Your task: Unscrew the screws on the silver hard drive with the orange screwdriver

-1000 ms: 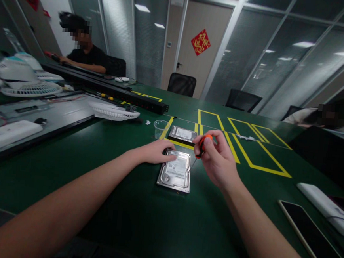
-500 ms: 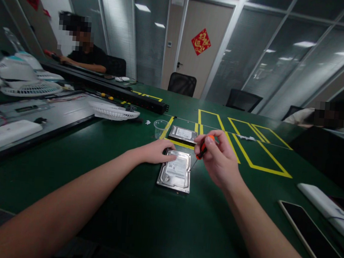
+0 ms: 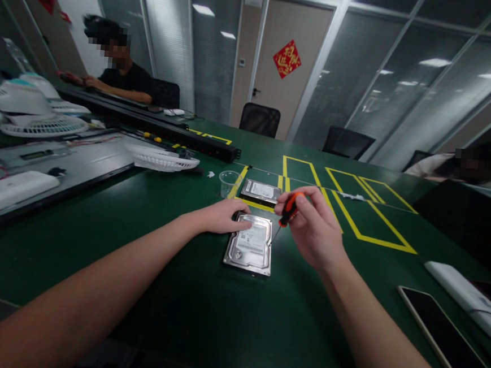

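Observation:
A silver hard drive (image 3: 249, 246) with a white label lies flat on the green table. My left hand (image 3: 228, 215) grips its far left corner, thumb across the top face and the other fingers round the far edge, partly hidden. An orange-and-black screwdriver (image 3: 290, 208) is pinched in the fingers of my right hand (image 3: 316, 226). It slants down to the left, its thin tip at the drive's right edge; whether it sits in a screw is too small to tell. Just beyond lies a second hard drive (image 3: 262, 191), beside a clear plastic cup (image 3: 229, 184).
Yellow tape outlines (image 3: 387, 242) mark the table. Fan parts (image 3: 162, 159) and a large metal panel (image 3: 89, 163) lie at left, near a long black bar (image 3: 206, 146). A phone (image 3: 445, 341) and a white device (image 3: 466, 298) lie at right. Two people sit across the table.
The screwdriver handle has turned slightly in my right fingers, showing more black. My left hand and the hard drive stay put. The person at far left has shifted their hands a little.

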Tool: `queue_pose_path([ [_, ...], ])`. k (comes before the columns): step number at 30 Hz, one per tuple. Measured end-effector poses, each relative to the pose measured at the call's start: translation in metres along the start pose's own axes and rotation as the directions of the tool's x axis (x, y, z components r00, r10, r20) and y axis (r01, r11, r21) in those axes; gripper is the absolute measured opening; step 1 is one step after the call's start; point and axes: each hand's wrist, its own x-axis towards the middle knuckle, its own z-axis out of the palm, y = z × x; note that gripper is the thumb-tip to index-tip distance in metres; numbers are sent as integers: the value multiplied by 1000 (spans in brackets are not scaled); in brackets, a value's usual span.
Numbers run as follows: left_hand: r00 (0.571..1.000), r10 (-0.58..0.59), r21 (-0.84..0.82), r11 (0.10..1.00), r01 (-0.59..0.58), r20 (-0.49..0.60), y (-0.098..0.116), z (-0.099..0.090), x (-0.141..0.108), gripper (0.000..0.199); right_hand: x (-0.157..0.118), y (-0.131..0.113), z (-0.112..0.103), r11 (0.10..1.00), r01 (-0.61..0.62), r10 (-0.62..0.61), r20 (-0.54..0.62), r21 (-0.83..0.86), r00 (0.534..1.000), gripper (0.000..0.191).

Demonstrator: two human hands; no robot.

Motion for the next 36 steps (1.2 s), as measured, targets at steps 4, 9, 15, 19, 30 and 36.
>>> queue_pose_path([
  [4,1000,3,2,1000,-3,3,0,0,0,38,-1,2,2,1000,13,-13,9,-24,1000,11],
  [9,1000,4,3,1000,-4,-2,1,0,0,38,0,1,4,1000,-2,2,-1,0,1000,23],
  [15,1000,-6,-3,1000,6,12,1,-1,0,39,0,-1,2,999,-4,3,-11,-53,1000,21],
  [19,1000,-6,-11,1000,6,6,1,-1,0,39,-2,1,3,997,17,-17,-1,-73,1000,9],
  [30,1000,5,6,1000,-5,8,1,-1,0,38,1,-1,2,1000,-12,12,4,-23,1000,25],
  [36,1000,5,-9,1000,-5,6,-1,0,0,40,-2,0,1,998,6,-6,15,-59,1000,9],
])
